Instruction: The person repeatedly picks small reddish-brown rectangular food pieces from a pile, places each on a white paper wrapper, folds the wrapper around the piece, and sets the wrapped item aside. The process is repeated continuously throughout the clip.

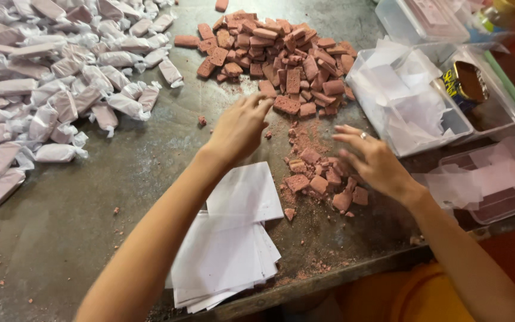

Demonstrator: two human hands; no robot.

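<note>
My left hand (239,128) reaches forward, fingertips at a reddish-brown rectangular candy bar (287,105) on the near edge of a big pile of such bars (281,53). Whether the fingers grip it is unclear. My right hand (374,161), with a ring on one finger, hovers with fingers spread over a small heap of broken bar pieces and crumbs (320,179). A stack of white paper wrappers (227,244) lies under my left forearm near the table's front edge.
Many bars wrapped in translucent paper (49,89) cover the table's left. Clear plastic boxes (409,98) with paper sheets stand at the right, one (490,179) nearer the front. A tin (466,83) sits in another box. The dark table (90,197) carries crumbs.
</note>
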